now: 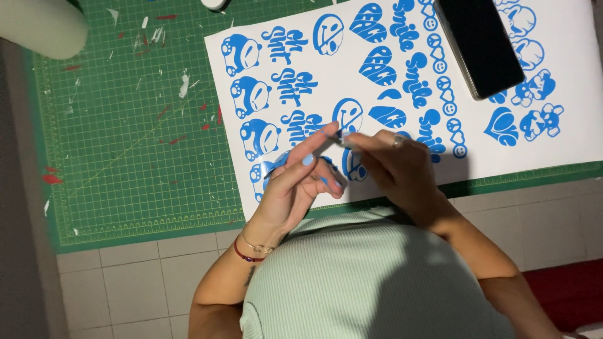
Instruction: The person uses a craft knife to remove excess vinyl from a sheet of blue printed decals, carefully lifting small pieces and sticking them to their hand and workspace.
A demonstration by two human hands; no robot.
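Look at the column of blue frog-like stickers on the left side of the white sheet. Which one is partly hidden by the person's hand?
The bottom sticker: the left hand overlaps it, while the three above lie fully uncovered.

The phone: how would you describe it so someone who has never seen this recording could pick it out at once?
Start at the green cutting mat, then move to the white sticker sheet covered in blue designs that lies on it. The phone lies flat near the sheet's top edge, right of centre, set at a slant. It is the only black, glossy rectangle among the blue shapes.
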